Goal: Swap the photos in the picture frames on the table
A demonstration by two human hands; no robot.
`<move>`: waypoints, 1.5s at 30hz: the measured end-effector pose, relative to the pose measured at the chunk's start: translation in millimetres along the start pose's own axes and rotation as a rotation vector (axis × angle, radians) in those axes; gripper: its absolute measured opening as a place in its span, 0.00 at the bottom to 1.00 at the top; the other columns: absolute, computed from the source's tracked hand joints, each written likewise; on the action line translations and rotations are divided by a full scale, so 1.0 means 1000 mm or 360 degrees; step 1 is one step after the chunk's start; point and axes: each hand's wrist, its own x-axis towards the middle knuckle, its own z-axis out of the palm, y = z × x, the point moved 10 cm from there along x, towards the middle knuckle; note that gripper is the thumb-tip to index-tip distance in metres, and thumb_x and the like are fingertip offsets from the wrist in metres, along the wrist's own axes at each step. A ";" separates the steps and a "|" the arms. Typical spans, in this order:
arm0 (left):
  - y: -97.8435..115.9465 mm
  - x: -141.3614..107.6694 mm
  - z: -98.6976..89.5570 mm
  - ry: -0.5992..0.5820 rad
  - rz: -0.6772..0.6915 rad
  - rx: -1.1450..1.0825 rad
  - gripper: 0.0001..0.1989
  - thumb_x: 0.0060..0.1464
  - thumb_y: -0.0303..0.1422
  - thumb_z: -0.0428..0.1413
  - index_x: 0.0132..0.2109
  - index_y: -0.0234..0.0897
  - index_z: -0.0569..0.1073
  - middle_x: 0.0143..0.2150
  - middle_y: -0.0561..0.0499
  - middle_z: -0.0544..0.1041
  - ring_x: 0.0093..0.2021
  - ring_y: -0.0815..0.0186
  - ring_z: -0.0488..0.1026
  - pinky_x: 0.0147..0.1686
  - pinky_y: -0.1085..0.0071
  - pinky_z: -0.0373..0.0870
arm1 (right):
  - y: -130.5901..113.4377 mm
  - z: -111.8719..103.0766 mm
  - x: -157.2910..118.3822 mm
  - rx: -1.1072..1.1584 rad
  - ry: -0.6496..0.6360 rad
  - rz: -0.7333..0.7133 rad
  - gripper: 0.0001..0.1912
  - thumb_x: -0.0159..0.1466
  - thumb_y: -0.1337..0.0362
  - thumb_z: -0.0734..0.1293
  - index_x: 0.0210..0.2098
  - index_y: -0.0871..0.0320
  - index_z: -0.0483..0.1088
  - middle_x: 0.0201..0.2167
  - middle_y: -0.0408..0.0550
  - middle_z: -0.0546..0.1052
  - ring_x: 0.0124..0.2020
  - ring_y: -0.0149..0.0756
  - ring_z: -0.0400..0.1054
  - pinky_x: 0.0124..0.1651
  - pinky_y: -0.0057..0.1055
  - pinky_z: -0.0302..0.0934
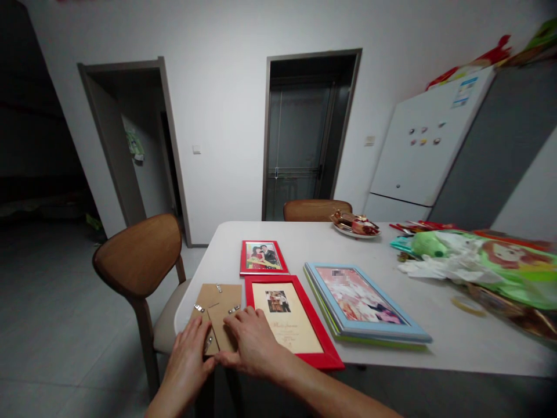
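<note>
A brown frame backing board (223,293) with small metal clips and a folded-down stand flap lies at the table's near left edge. My left hand (188,355) grips its left side, fingers curled over the surface near a clip. On the right side, my right hand (252,339) rests bent fingers on the board, its thumb at the near edge. The two thumbs almost meet. Beside the right hand lies a red picture frame (322,342) with a cream insert, partly covered by my forearm. Behind it is a smaller red picture frame (242,255) holding a photo of two people.
Stacked frames, a light blue picture frame (383,332) on top, lie to the right on the white table (300,235). Farther right are green plastic packaging (470,261) and a tape roll (467,306). A plate (357,233) stands at the back. A wooden chair (139,255) is at left.
</note>
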 end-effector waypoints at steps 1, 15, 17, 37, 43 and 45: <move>-0.004 0.000 0.000 0.0021 -0.0019 0.0015 0.28 0.37 0.27 0.52 0.50 0.32 0.64 0.56 0.40 0.60 0.57 0.57 0.55 0.54 0.60 0.51 | -0.002 0.003 0.000 -0.0028 -0.0004 0.0013 0.27 0.47 0.44 0.62 0.38 0.58 0.67 0.36 0.53 0.69 0.39 0.44 0.59 0.43 0.41 0.49; 0.032 0.005 -0.040 0.0264 0.0112 -0.0330 0.22 0.37 0.29 0.55 0.45 0.35 0.67 0.52 0.43 0.67 0.54 0.55 0.59 0.53 0.59 0.56 | 0.025 -0.045 -0.013 0.0540 0.0328 0.0067 0.25 0.45 0.68 0.62 0.44 0.58 0.64 0.41 0.50 0.66 0.44 0.39 0.57 0.47 0.35 0.52; 0.056 0.004 -0.047 0.0288 0.0191 -0.0384 0.23 0.37 0.27 0.55 0.46 0.36 0.67 0.53 0.43 0.66 0.55 0.56 0.58 0.54 0.58 0.56 | 0.038 -0.059 -0.025 0.0583 0.0356 0.0062 0.24 0.45 0.69 0.61 0.43 0.58 0.64 0.41 0.50 0.66 0.44 0.38 0.58 0.48 0.35 0.52; 0.143 0.004 0.014 -0.0194 0.0483 -0.0464 0.17 0.41 0.28 0.58 0.42 0.33 0.69 0.52 0.41 0.65 0.54 0.57 0.60 0.52 0.61 0.58 | 0.117 -0.066 -0.087 0.0324 0.0287 0.0212 0.19 0.45 0.70 0.60 0.37 0.61 0.68 0.40 0.53 0.67 0.43 0.40 0.59 0.48 0.37 0.53; 0.144 0.005 0.019 -0.0238 0.0500 -0.0336 0.14 0.44 0.29 0.56 0.42 0.36 0.69 0.51 0.44 0.67 0.52 0.58 0.62 0.52 0.62 0.58 | 0.118 -0.064 -0.085 0.0254 0.0271 0.0229 0.17 0.47 0.69 0.60 0.37 0.60 0.69 0.39 0.52 0.67 0.42 0.39 0.60 0.46 0.36 0.54; 0.144 0.005 0.018 -0.0227 0.0489 -0.0298 0.12 0.46 0.28 0.54 0.41 0.36 0.69 0.50 0.46 0.68 0.51 0.60 0.63 0.51 0.63 0.58 | 0.119 -0.060 -0.083 0.0215 0.0250 0.0260 0.18 0.47 0.69 0.60 0.37 0.59 0.69 0.38 0.52 0.68 0.41 0.39 0.60 0.45 0.36 0.54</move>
